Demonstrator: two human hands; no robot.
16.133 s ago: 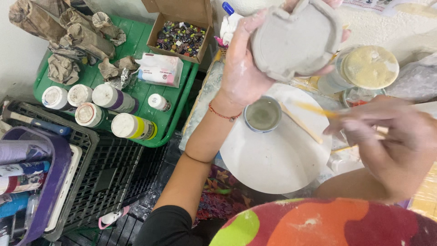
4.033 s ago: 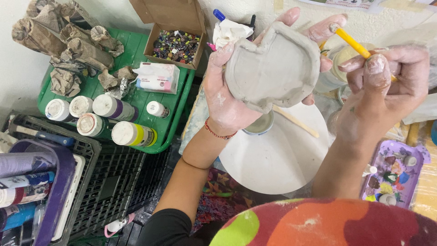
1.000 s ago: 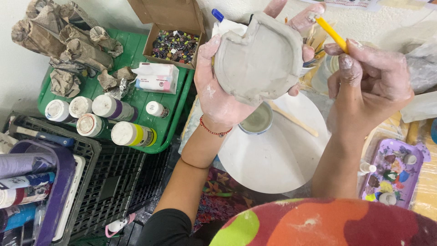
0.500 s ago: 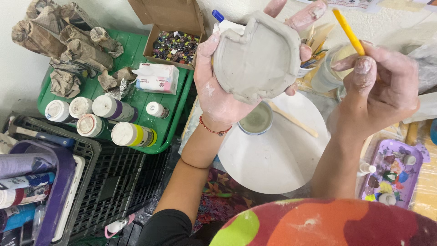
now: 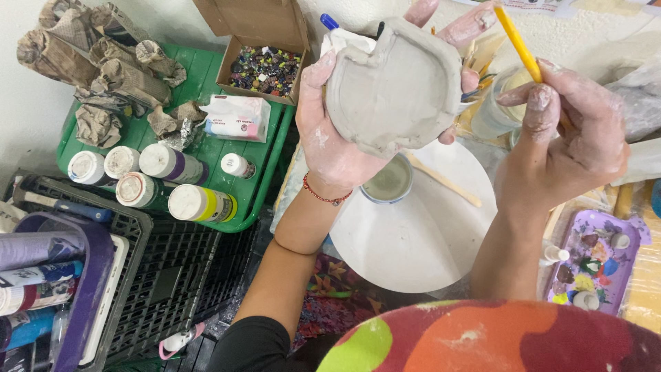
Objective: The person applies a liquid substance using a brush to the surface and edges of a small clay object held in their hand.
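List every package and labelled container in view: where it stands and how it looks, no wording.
Cardboard box: open, brown, on the green tray's far edge, full of small coloured bits.
Tissue pack: flat, white and pink, mid-tray.
Paint bottles: white caps, lying at the tray's near left; one yellow-green, one purple-labelled.
Tubes: purple, blue, white, in the bin at lower left.

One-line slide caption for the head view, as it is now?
Left hand holds up a grey clay dish while the right hand grips a yellow-handled brush, above a round white board.
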